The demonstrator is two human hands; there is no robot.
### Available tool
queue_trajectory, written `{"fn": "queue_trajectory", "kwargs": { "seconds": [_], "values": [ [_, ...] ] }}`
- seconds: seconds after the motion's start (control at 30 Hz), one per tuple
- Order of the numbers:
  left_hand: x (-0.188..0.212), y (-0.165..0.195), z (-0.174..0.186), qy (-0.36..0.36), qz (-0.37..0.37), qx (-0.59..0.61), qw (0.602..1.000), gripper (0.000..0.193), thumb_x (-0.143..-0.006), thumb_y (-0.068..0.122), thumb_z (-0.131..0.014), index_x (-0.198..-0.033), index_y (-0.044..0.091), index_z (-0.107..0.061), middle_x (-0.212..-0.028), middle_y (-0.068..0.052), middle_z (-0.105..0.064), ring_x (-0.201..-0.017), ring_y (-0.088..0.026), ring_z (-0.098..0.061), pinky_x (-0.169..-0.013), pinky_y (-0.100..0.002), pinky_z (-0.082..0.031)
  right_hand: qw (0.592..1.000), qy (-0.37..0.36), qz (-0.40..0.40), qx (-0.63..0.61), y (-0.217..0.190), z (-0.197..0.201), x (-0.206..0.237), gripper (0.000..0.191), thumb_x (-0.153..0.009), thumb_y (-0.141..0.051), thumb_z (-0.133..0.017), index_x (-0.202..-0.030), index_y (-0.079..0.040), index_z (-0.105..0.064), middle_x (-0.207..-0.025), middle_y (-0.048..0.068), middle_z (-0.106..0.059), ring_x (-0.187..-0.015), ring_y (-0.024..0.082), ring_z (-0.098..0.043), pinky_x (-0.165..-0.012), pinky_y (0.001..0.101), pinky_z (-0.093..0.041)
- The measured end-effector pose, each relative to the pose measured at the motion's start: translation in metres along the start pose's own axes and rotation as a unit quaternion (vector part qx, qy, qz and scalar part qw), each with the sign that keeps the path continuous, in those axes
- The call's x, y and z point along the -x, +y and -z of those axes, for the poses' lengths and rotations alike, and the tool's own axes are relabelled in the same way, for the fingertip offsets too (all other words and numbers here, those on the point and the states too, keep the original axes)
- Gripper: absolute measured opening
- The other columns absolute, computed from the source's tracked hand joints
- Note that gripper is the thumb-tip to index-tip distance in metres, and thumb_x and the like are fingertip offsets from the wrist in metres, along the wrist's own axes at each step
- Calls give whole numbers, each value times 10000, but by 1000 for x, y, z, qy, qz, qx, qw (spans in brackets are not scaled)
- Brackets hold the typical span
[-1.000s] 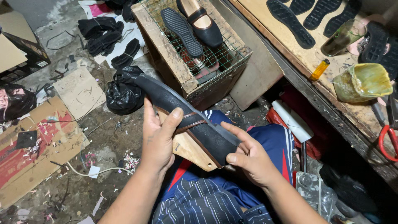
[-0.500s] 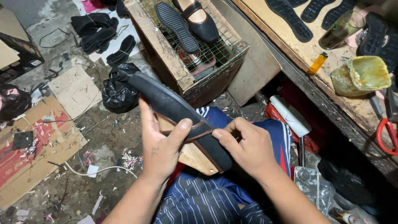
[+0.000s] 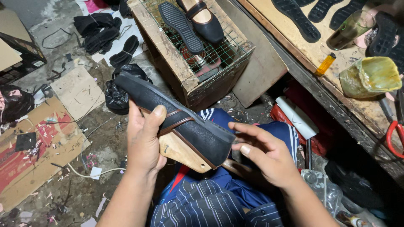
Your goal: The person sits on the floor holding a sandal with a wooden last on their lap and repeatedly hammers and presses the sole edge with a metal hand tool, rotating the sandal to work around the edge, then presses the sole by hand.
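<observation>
So right over the lap, the left hand (image 3: 145,141) is wrapped around a black shoe on a wooden last (image 3: 179,132), sole side up, thumb pressing on the brown strap across the middle. The right hand (image 3: 263,153) sits just beside the heel end, fingers loosely curled with the tips touching the edge of the sole, not really clamping anything. Past the shoe's toe there's a black plastic bag (image 3: 120,94) on the dirty floor, with cardboard scraps (image 3: 38,147) off to the left. Further back, a wooden crate with a wire mesh top (image 3: 189,50) carries a loose black sole (image 3: 181,27) and a black flat shoe (image 3: 204,21). On the right, the desk (image 3: 303,50) has a yellow lighter (image 3: 325,64) and a glass (image 3: 350,29).
</observation>
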State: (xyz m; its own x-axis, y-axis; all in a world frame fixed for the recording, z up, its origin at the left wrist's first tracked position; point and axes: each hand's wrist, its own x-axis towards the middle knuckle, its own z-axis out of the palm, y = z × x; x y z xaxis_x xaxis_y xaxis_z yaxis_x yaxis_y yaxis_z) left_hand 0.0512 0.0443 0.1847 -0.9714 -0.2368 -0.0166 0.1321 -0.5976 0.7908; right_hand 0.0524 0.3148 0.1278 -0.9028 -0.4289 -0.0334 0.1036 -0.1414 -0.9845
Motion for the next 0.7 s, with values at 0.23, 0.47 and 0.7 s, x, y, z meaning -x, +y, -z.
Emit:
{"fn": "queue_trajectory", "kwargs": {
  "seconds": [0.23,0.47,0.7],
  "values": [
    [1,-12,2,-4,29,0,1000,615,-949,123,-654,-1493,84,-370,-1149,-95,-602,-981,-209,-676,-878,-418,-606,998,24,-22,46,2,-4,-4,412,-992,-169,-586,-1350,20,-659,-1190,102,-729,-1053,127,-657,-942,291,-509],
    [-4,-34,18,98,196,26,975,330,-942,293,-655,-1148,53,-559,-994,-127,-706,-866,-254,-721,-793,-442,-617,995,48,-6,86,-8,-7,-9,305,-974,-174,-632,-1167,28,-755,-958,43,-693,-858,94,-604,-773,258,-491],
    [-3,-54,37,79,297,109,945,402,-922,401,-645,-1036,18,-694,-994,-152,-752,-887,-266,-735,-846,-423,-602,994,80,-63,30,-15,-21,-14,255,-980,-187,-633,-1025,46,-727,-917,26,-731,-816,83,-615,-742,259,-505]
  ]
}}
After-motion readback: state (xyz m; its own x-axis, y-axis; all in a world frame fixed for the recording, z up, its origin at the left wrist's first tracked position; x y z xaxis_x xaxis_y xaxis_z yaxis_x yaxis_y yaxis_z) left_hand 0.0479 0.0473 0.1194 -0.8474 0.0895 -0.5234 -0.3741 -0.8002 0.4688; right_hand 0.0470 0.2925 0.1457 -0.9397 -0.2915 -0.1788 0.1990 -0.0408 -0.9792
